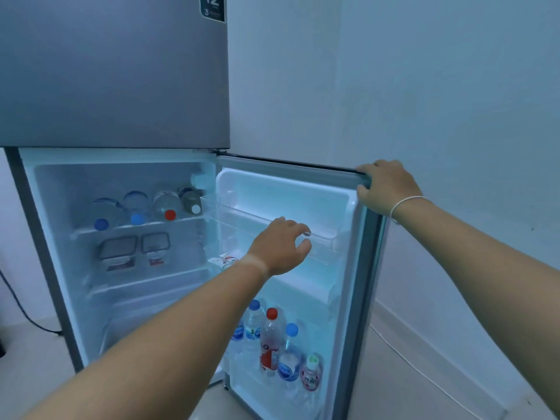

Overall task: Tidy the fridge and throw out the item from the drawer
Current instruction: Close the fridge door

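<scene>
The grey fridge stands with its lower door [368, 298] swung wide to the right. My right hand [386, 186] grips the door's top outer corner. My left hand [281, 247] reaches toward the clear upper door shelf [321, 237], fingers apart and holding nothing. Several bottles lie on the top inner shelf [136, 207], caps facing out. Two lidded containers [133, 247] sit on the shelf below. The drawer [145, 319] at the bottom is partly hidden by my left forearm. Its contents cannot be seen.
Several upright bottles [272, 344] fill the lowest door bin. Small packets [224, 260] rest in the middle door bin. The freezer door [115, 71] above is closed. A white wall [424, 86] stands right of the door, and a black cable [18, 307] trails at left.
</scene>
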The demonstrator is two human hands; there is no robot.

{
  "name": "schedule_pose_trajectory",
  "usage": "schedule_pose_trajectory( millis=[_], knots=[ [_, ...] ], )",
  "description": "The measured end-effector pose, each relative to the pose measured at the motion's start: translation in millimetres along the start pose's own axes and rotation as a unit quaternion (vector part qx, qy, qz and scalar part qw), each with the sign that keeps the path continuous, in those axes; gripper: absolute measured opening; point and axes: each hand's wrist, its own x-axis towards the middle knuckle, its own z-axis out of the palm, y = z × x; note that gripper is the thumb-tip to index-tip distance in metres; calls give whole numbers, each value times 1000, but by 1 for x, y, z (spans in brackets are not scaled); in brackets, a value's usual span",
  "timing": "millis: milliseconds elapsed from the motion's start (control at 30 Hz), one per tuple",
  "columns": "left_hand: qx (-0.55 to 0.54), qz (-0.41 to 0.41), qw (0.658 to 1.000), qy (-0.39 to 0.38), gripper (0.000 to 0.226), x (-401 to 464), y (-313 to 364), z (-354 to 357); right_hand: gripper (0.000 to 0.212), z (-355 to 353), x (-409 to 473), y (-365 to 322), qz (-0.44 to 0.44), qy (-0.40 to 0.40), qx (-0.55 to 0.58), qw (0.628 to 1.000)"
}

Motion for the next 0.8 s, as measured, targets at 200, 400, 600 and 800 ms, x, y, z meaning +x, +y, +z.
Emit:
schedule_pose_trajectory(
  millis=[200, 400, 600, 800],
  knots=[
    [-29, -14, 999, 24, 42, -32, -22, -25, 30, -23, -12, -31, -16, 47, 95, 994],
    [-13, -61, 998, 23, 56, -72, -50, -67, 41, -44, -23, -83, -21, -13, 236, 971],
    [-8, -127, 992, -2, 47, -117, -87, -112, 39, -42, -46, -139, -79, -90, 380, 917],
    [-26, -197, 980, 28, 47, -159, -121, -164, 33, -33, -54, -218, -168, -155, 401, 887]
  ],
)
